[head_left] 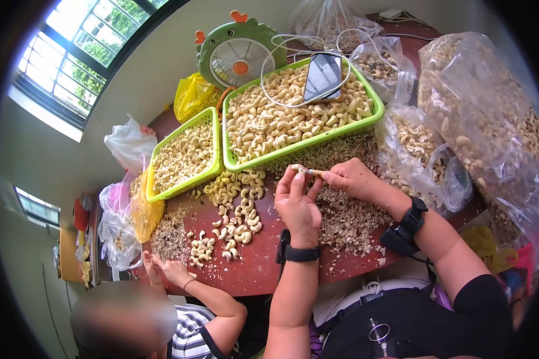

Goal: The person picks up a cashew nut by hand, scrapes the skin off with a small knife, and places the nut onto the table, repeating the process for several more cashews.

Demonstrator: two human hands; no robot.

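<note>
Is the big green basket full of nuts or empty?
Full. The big green basket is heaped with pale cashews up to its rim, and a phone with a white cable lies on top of them.

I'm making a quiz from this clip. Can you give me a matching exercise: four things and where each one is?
1. phone
2. fan
3. yellow bag
4. small knife

A. between the left hand and right hand
B. behind the small basket
C. on the nuts in the big basket
D. against the wall

Pairs: 1-C, 2-D, 3-B, 4-A
</note>
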